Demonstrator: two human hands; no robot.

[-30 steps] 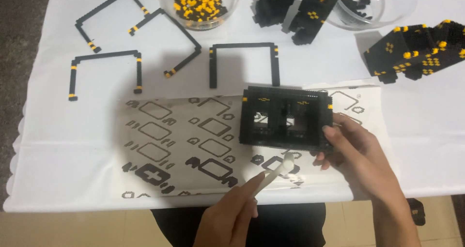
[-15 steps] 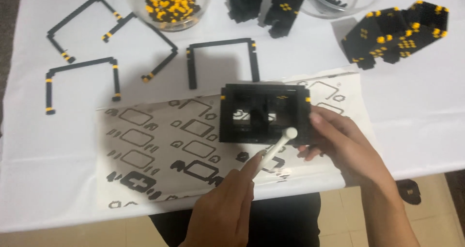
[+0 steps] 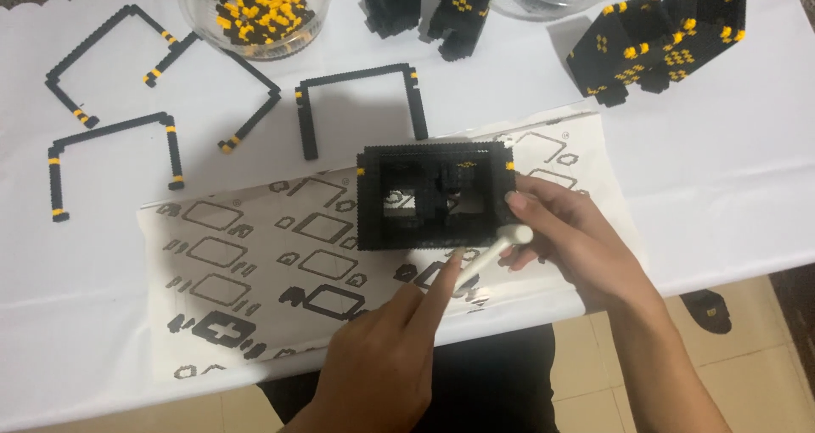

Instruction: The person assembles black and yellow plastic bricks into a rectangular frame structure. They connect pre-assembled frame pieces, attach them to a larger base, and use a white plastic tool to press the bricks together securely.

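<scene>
Black block frame (image 3: 435, 197) lies flat on instruction sheet (image 3: 280, 272), mid-bench, likely for matching against diagrams. Right hand (image 3: 569, 246) steadies frame's right edge, fingers spread against it. Left hand (image 3: 386, 357) pinches white stick (image 3: 492, 250), tip at frame's lower edge. Bench (image 3: 722, 170) under white cloth; spare frames (image 3: 110, 153), bead bowl (image 3: 259, 13) behind. Tiled floor below.

Left hand (image 3: 382, 365) holds white stick (image 3: 491, 255) against black brick frame (image 3: 435, 195), right hand (image 3: 570, 246) steadying
</scene>
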